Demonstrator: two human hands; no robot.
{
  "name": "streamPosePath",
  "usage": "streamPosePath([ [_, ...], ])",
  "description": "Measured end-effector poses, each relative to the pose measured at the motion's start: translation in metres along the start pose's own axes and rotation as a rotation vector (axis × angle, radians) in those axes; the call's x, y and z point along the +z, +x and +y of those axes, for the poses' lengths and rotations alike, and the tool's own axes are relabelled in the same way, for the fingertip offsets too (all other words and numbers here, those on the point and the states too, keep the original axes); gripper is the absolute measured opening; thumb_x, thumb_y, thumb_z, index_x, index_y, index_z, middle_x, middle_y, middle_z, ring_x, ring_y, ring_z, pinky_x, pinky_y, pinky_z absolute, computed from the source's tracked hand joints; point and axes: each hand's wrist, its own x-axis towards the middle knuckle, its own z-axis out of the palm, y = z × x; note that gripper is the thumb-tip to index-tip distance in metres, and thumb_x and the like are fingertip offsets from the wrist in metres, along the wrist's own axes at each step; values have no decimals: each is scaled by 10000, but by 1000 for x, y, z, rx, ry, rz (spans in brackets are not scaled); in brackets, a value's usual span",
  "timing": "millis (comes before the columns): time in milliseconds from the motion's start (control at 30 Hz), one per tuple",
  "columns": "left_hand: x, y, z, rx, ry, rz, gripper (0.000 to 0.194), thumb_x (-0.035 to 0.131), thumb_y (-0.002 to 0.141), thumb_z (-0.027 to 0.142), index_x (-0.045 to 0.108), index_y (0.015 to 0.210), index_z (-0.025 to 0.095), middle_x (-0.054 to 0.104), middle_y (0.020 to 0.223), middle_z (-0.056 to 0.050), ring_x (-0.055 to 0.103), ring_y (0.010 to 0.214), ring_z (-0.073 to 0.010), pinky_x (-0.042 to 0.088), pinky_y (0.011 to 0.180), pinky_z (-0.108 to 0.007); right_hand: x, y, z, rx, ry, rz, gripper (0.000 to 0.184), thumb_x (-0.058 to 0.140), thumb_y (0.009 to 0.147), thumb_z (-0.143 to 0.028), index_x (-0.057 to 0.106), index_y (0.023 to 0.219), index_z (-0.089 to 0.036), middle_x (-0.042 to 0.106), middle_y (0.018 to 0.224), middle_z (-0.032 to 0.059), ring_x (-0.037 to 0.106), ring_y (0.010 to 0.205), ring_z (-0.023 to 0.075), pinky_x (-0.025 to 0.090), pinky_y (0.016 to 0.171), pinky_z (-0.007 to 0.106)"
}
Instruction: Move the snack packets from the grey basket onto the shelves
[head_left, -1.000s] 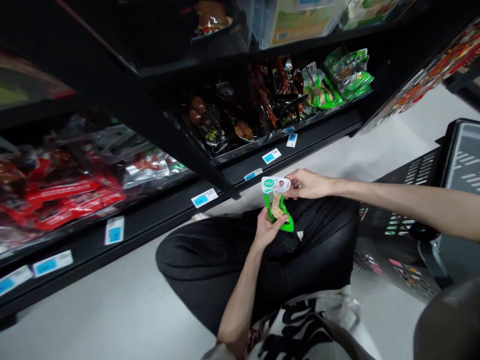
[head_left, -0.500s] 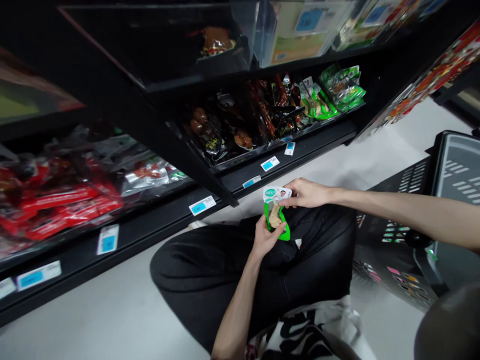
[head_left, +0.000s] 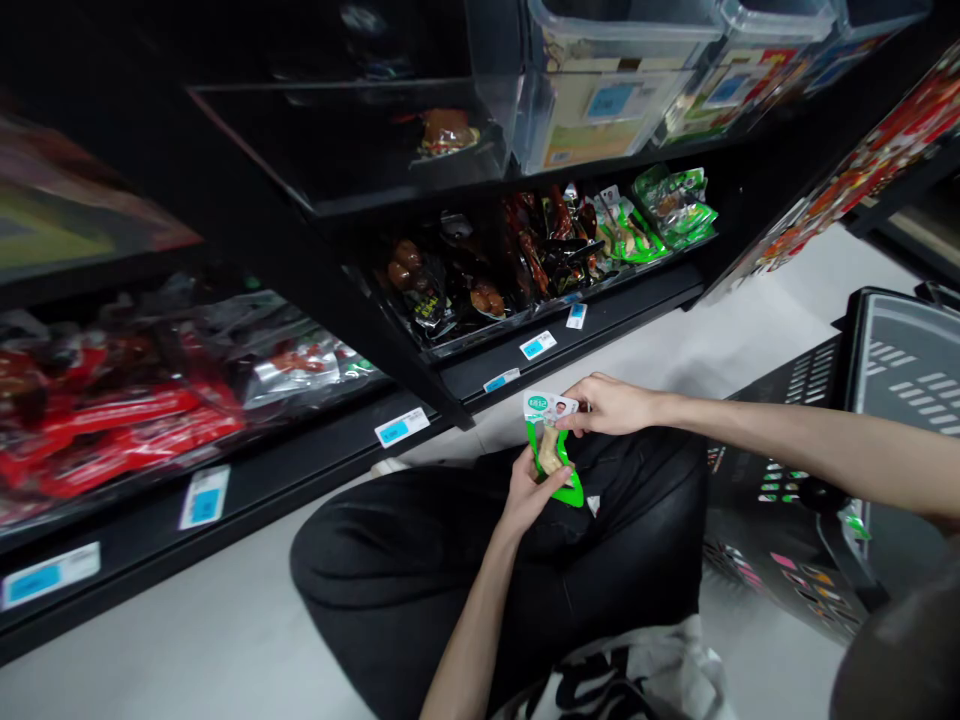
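A green-and-white packaged chicken foot snack (head_left: 550, 449) is held upside-up over my crossed legs, its pale contents showing through a clear window. My left hand (head_left: 531, 487) grips the lower left of the packet, thumb across its front. My right hand (head_left: 604, 404) pinches the white top edge at the right, fingers partly behind it. The packet looks whole, though its back is hidden. Similar green packets (head_left: 628, 228) lie in the low shelf bin ahead, beside dark packs of brown meat (head_left: 536, 240).
Price tags (head_left: 538, 345) line the black shelf edge. Red packs (head_left: 142, 420) fill the shelf at left. Clear plastic boxes (head_left: 615, 110) stand above. A dark shopping basket (head_left: 795, 400) with slotted sides is at my right, on the pale floor (head_left: 225, 640).
The view has tilted upward a little, so shelf and hands appear lower. Both hands keep their hold on the packet, which shows hardly any other shift.
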Motion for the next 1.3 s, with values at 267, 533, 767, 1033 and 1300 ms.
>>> streamPosePath([
  [267, -1, 1, 3, -71, -277, -2, 507, 798, 742, 541, 665, 1068, 176, 742, 776, -59, 740, 702, -255, 597, 637, -363, 5, 0, 7, 18, 100, -46, 242, 622, 925, -330, 721, 812, -140, 709, 678, 15, 638, 603, 111, 456, 605, 204],
  [533, 0, 4, 5, 14, -271, 47, 451, 844, 720, 474, 707, 1045, 193, 761, 858, -50, 745, 776, -237, 601, 731, -353, 10, 2, 12, 15, 280, -105, 377, 669, 891, -490, 719, 926, -119, 710, 725, 35, 625, 601, 106, 473, 569, 204],
  [767, -5, -4, -1, -24, -401, 218, 510, 978, 481, 359, 693, 880, 217, 775, 877, -30, 752, 851, -242, 606, 813, -350, 3, 2, 9, -17, 235, -134, 465, 714, 822, -585, 704, 871, -123, 723, 753, 36, 639, 654, 105, 486, 618, 199],
  [1033, -7, -13, 14, -69, -526, 366, 451, 997, 369, 264, 699, 699, 186, 730, 698, -9, 724, 712, -206, 626, 763, -296, 14, -2, -1, -33, 161, -143, 438, 831, 727, -491, 720, 983, -153, 715, 880, 7, 625, 735, 94, 482, 651, 161],
  [1300, -22, -11, -7, -252, -656, 540, 440, 938, 394, 214, 728, 781, 240, 760, 824, -13, 730, 838, -250, 626, 744, -330, 13, -4, 6, 18, 154, -234, 461, 813, 743, -511, 711, 1002, -144, 696, 835, -11, 647, 675, 93, 506, 644, 165],
])
